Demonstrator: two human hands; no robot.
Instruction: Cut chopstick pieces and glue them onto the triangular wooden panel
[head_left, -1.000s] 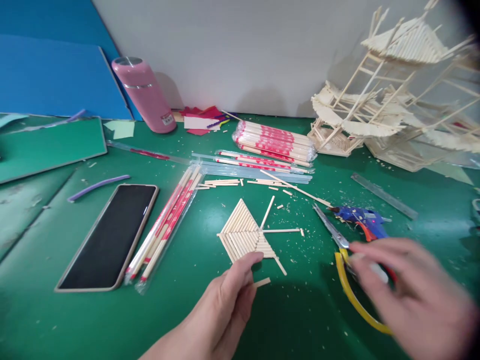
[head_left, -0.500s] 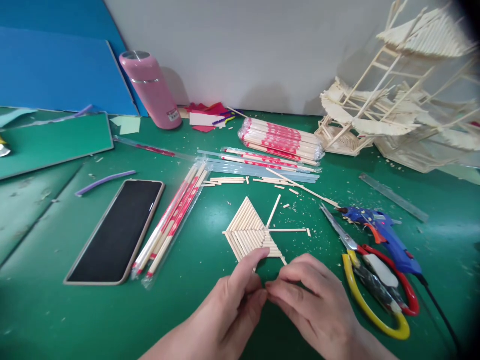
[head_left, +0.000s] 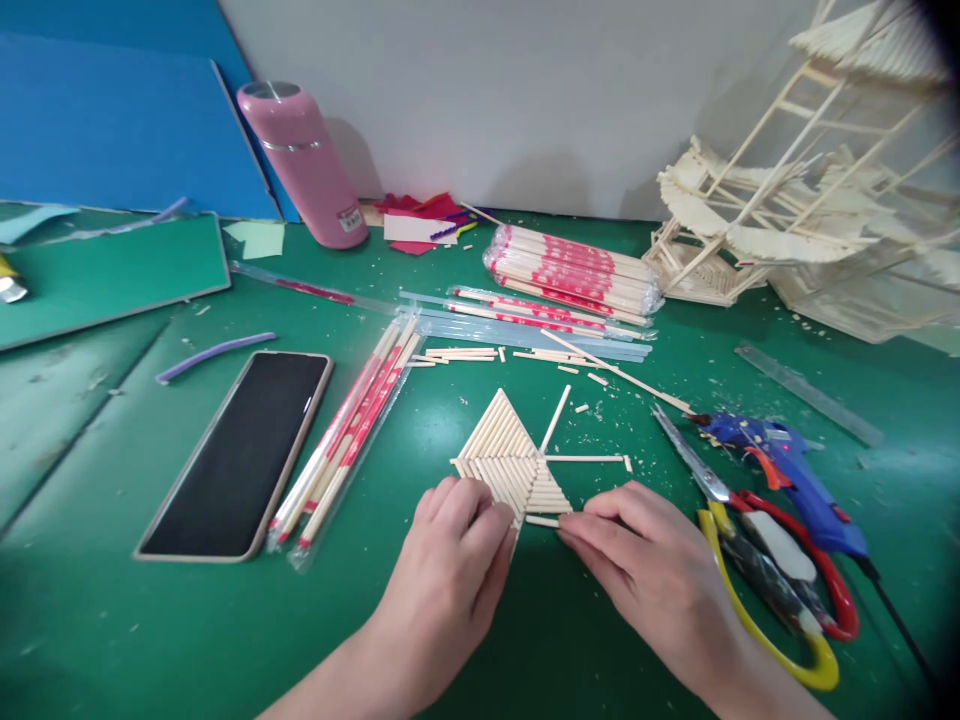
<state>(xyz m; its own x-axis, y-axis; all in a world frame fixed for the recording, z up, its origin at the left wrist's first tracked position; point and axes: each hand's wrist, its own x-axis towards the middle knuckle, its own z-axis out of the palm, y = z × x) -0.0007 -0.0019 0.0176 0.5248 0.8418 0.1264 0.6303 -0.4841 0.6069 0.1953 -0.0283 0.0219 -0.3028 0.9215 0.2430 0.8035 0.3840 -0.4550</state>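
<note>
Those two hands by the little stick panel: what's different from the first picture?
The right hand has come away from the scissors, moved inward to the stick panel, and now pinches a short stick at its near edge. The left hand, where a short stick showed at first, has shifted left to the panel's near left side. The phone, glue gun and pink bottle stayed put.
</note>
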